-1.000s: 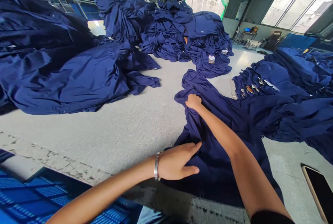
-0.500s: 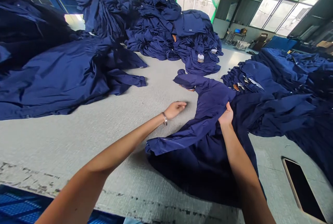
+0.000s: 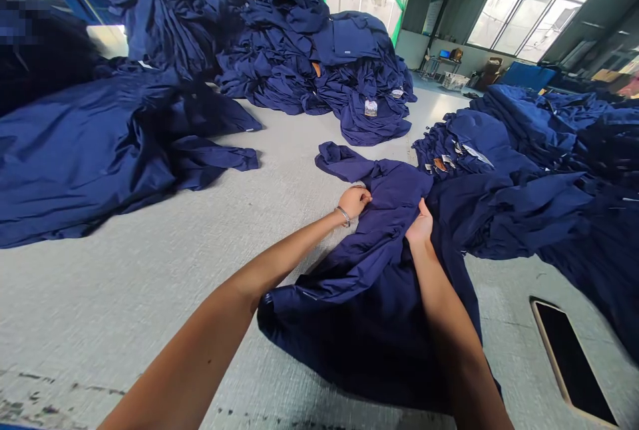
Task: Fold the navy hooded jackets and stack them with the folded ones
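Note:
A navy-blue long-sleeved garment (image 3: 384, 184) lies on the pale table in front of me, its collar end pointing away and its darker lower part spread towards me. One sleeve is folded down over it, with the cuff at the lower left. My left hand (image 3: 355, 202), with a bracelet at the wrist, is closed in a pinch on the garment's left edge below the collar. Opposite it, my right hand (image 3: 420, 222) is closed on the right edge, thumb up and the fingers partly hidden by cloth.
Navy garments lie in a spread pile (image 3: 90, 144) at left, a tall heap (image 3: 299, 50) at the back and a long pile (image 3: 519, 197) at right, close to my right hand. A phone (image 3: 574, 363) rests on the table (image 3: 200, 230) at the lower right.
My left hand has moved right from above the bare table onto the garment's left edge. The collar end lies flatter, and the right hand keeps its hold.

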A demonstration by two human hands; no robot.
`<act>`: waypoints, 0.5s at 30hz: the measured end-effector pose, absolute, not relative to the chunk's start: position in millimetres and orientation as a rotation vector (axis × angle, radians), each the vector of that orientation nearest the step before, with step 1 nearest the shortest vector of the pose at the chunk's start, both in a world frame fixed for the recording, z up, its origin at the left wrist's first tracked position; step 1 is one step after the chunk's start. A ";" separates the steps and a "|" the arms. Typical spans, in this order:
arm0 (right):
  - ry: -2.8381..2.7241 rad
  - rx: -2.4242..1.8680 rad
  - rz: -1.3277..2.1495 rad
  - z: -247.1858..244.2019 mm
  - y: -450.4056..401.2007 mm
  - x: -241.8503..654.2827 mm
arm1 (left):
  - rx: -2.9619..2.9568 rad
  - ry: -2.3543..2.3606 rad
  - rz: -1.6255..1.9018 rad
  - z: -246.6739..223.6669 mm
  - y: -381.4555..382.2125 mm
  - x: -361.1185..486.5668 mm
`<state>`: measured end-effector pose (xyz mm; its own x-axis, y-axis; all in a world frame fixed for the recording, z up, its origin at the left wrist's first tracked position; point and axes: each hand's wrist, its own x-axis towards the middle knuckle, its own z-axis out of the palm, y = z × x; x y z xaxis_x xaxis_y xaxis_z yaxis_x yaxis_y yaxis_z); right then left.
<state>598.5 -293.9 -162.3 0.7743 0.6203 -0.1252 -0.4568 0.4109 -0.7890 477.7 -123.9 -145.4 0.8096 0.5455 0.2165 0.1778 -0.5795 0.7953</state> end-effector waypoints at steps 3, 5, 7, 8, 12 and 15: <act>-0.178 -0.888 0.660 -164.2 -293.1 599.0 | 2.179 0.579 0.670 -134.1 -111.8 460.5; -0.169 -0.896 0.653 -167.5 -292.5 599.1 | 2.171 0.620 0.744 -124.5 -101.1 447.3; -0.212 -0.930 0.635 -172.5 -290.8 599.7 | 2.157 0.661 0.807 -115.8 -90.3 434.3; -0.260 -0.950 0.612 -175.5 -289.7 600.7 | 2.135 0.684 0.840 -112.0 -84.9 428.3; -0.474 -1.241 0.348 -187.4 -286.7 609.4 | 1.979 0.881 1.039 -91.9 -58.1 403.1; -0.556 -1.542 0.157 -190.7 -290.7 614.6 | 1.893 1.221 1.310 -61.2 -26.0 368.4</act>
